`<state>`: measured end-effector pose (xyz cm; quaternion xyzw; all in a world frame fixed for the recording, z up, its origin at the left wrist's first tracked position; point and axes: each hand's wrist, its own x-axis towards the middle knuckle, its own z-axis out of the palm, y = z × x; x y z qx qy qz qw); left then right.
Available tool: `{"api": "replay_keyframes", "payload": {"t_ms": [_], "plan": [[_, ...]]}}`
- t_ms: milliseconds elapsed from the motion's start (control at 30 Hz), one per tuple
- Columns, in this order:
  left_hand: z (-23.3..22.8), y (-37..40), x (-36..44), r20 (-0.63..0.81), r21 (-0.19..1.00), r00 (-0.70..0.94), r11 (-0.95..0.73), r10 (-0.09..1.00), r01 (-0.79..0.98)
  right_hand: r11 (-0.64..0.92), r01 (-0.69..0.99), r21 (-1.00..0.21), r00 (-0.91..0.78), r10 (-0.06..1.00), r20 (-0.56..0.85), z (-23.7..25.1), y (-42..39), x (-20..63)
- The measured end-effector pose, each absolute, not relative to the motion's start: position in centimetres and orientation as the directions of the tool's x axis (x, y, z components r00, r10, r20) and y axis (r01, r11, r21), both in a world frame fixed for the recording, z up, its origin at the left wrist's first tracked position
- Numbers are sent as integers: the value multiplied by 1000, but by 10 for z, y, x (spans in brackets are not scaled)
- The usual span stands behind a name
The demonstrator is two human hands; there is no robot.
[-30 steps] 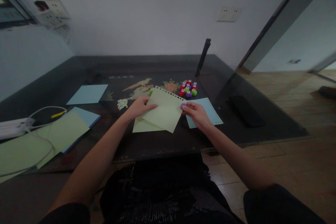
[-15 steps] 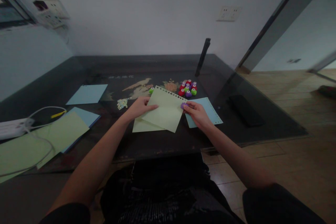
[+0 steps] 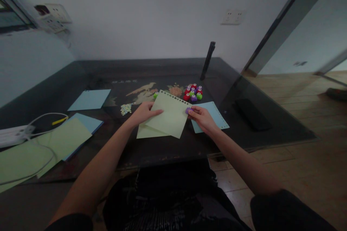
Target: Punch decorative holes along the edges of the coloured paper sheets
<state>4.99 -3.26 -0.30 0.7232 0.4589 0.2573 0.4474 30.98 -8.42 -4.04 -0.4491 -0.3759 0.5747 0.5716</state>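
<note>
We hold a green sheet near the middle of the bench, close to its front edge. Our left hand pinches the sheet's left side. Our right hand pinches a small purple punch on the sheet's right corner. A second green sheet lies under it. A blue sheet lies under our right hand. More punches sit just behind. A black phone lies near the right edge.

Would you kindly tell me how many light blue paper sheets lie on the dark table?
3: one far left, one beneath green sheets at left, one under the right hand. More may be hidden.
</note>
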Motion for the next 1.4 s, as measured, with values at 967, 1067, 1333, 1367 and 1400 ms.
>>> {"api": "replay_keyframes", "payload": {"t_ms": [967, 1067, 1333, 1367, 1400], "plan": [[5, -20, 27, -16, 890, 279, -113, 960, 442, -114, -248, -962, -165, 984, -75, -34, -92, 309], [5, -19, 25, -3, 898, 268, -115, 964, 424, -116, -233, -966, -182, 981, -74, -32, -92, 309], [1, -17, 23, 44, 896, 279, -161, 959, 413, -48, -76, -996, -171, 985, -35, -33, -92, 310], [1, -17, 23, 49, 895, 277, -165, 960, 413, -10, -36, -999, -165, 986, -4, -32, -92, 310], [1, -17, 23, 51, 894, 274, -166, 960, 415, 30, 10, -999, -160, 987, 28, -31, -92, 310]]}}
